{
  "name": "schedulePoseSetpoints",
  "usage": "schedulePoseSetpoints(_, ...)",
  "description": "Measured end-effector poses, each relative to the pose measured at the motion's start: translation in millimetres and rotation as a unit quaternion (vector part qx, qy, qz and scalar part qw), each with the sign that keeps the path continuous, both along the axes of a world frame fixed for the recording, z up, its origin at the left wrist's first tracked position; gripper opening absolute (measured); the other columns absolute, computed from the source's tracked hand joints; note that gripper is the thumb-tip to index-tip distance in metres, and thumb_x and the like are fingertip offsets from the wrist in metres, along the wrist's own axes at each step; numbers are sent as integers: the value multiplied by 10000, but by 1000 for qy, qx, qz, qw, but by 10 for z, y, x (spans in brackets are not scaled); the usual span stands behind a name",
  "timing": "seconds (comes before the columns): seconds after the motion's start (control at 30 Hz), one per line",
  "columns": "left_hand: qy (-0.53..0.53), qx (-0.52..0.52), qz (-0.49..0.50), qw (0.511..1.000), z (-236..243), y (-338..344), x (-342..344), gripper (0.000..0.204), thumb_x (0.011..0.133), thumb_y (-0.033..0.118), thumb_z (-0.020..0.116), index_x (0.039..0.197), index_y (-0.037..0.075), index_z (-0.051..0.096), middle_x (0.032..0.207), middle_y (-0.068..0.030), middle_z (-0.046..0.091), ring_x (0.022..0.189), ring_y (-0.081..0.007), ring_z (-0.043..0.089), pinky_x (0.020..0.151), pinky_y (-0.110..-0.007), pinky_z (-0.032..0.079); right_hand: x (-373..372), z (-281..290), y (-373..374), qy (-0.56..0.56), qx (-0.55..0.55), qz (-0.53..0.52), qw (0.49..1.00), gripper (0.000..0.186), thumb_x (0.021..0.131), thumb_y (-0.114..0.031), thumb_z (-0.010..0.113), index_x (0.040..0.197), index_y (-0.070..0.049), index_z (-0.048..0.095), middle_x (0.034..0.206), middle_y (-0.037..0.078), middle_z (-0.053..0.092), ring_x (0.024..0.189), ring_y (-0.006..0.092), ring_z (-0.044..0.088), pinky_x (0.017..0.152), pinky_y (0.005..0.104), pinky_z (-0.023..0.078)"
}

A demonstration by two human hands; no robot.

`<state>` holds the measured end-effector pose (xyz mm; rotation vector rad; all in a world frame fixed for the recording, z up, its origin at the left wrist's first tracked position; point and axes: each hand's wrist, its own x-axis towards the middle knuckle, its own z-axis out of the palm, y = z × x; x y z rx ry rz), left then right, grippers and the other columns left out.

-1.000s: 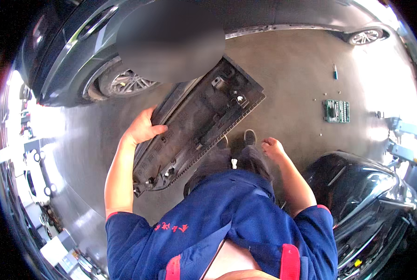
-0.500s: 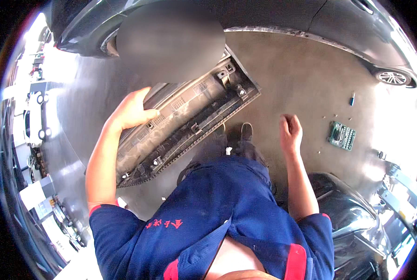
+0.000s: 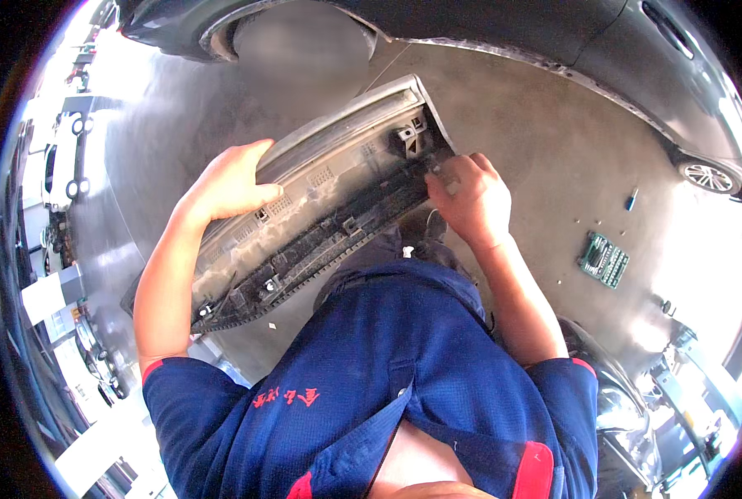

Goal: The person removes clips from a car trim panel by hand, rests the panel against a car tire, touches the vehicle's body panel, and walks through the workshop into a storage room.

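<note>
A long, dusty car trim panel [image 3: 304, 193] lies slantwise in front of me, its ribbed inner side facing up. My left hand [image 3: 228, 185] is closed over its far edge, with the thumb on the inner face. At the right end my right hand [image 3: 479, 200] has its fingers curled at the black near edge; they hide whatever is between them. Close to those fingers a metal bracket [image 3: 408, 137] stands out from the panel. Toward the left end, a pale clip [image 3: 269, 285] and another pale clip [image 3: 205, 310] sit along the black strip.
Beyond the panel stands a dark car [image 3: 512, 33], with a wheel [image 3: 710, 177] at far right. On the floor to my right lie a green socket set [image 3: 603, 259], a blue-handled screwdriver [image 3: 632, 200] and several small pieces. A glossy black part [image 3: 583, 353] is beside my right elbow.
My right hand has moved left and forward from beside the panel to its right end. The left hand keeps its grip, and the panel has shifted slightly left.
</note>
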<state>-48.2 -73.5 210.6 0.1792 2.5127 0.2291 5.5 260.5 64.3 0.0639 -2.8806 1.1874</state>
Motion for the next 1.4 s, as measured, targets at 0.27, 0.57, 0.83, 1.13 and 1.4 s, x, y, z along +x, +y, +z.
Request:
schedulePoseSetpoints(0.27,-17,-22,21,999,52,1,12,789,730,241,721,1410,-82,485,1252,-323,621,1210,-402,611,1051,-424,471,-50,12,-81,-27,-14,-8,1000,205,772,-216,751,906,-79,679,887,127,666,818,344,680,731,428,559)
schedulePoseSetpoints(0.57,-134,34,21,990,-190,-169,-205,745,743,233,801,1365,-73,526,1318,-289,614,1272,-354,586,1113,-399,419,-103,44,-4,-16,-21,37,999,299,761,-268,788,937,-58,669,871,145,659,810,359,678,728,442,559)
schedulePoseSetpoints(0.83,-132,66,5,989,-539,-468,-219,691,752,245,812,1314,-62,552,1303,-240,644,1215,-325,618,1053,-396,456,-100,401,126,3,-85,46,995,295,794,-189,782,1029,-40,685,846,106,657,682,245,631,643,369,526)
schedulePoseSetpoints(1.13,-202,43,39,978,-307,-301,-186,871,786,301,807,1454,-98,417,1465,-279,499,1383,-342,482,1172,-379,368,49,551,125,3,-155,89,984,177,840,-79,723,1008,-37,688,824,99,645,663,222,628,616,328,512)
schedulePoseSetpoints(1.4,-107,6,17,994,-431,-321,-105,874,785,293,813,1450,-110,414,1471,-288,490,1390,-354,474,1186,-385,354,168,416,-16,-32,-191,178,965,135,859,-72,693,990,-41,694,884,137,677,764,309,678,692,370,547)
